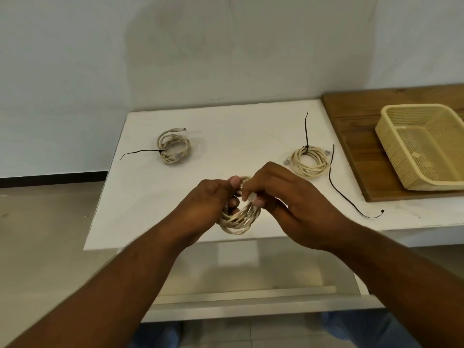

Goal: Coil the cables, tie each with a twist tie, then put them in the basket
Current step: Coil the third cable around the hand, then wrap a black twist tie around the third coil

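While we hold the coil (238,222) just above the near edge of the table (226,126), our left hand (208,199) grips its left side, fingers curled through the loops and thumb on top. Our right hand (288,197) pinches the plug (252,197) at the coil's upper right. The loops are uneven and nothing binds them yet.

Farther right, a loose black tie (336,187) lies on the table, well apart from both hands. Just beside its far end sits the right coil (310,163), already tied, with its tie's tail pointing away from us. The left coil (174,149) lies across the table, also tied, with its tail trailing left. Farthest right, the basket (391,162) stands on a wooden board (351,146); none of the coils is in it.

We judge the main risk to be the reach for the tie. Our right hand must let go of the plug to fetch it, and the stiff loops may spring open in the left hand alone. Since we hold the coil over the table's edge, a slip could drop it to the floor. The thin tie may also be hard to pick up off the flat top.

We can read no brand, label or writing anywhere.
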